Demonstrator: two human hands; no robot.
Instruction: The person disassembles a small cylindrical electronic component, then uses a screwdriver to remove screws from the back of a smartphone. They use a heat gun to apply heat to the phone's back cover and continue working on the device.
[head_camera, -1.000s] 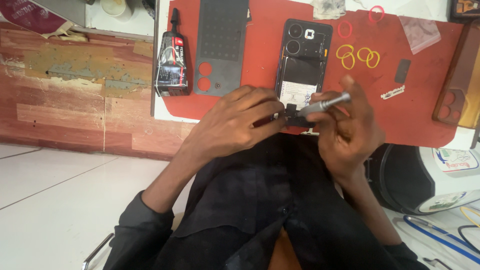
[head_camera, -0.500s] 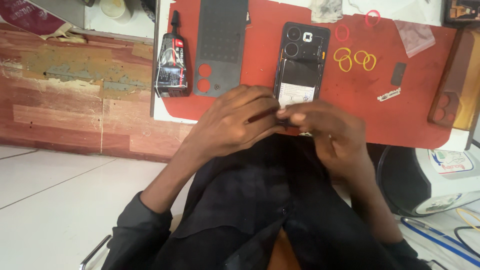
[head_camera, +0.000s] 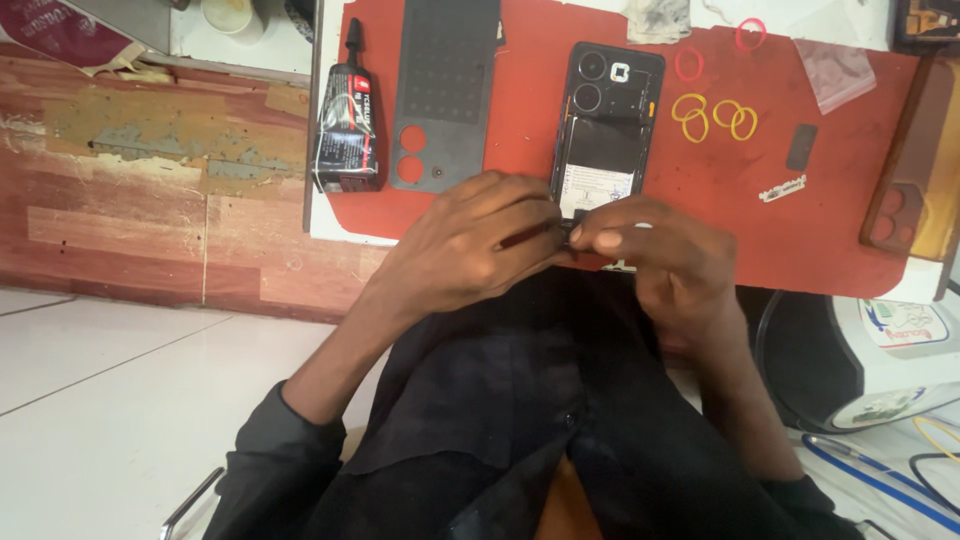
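An opened black phone (head_camera: 605, 130) lies back-up on a red mat (head_camera: 700, 230), its camera rings and inner parts showing. My left hand (head_camera: 470, 245) and my right hand (head_camera: 655, 255) meet at the phone's near end. Their fingertips pinch a small dark part (head_camera: 568, 236) between them. The phone's near edge is hidden under my fingers. A grey back cover (head_camera: 443, 90) with two round holes lies to the left of the phone.
A glue tube in its packet (head_camera: 348, 120) lies at the mat's left edge. Yellow rubber bands (head_camera: 715, 115), red bands (head_camera: 690, 65), a small dark strip (head_camera: 801, 147) and a brown case (head_camera: 905, 180) lie to the right. A white round device (head_camera: 880, 360) and blue cables sit lower right.
A silver tool that stood out of my right hand a second ago is no longer seen. Both hands have closed together over the phone's near end.
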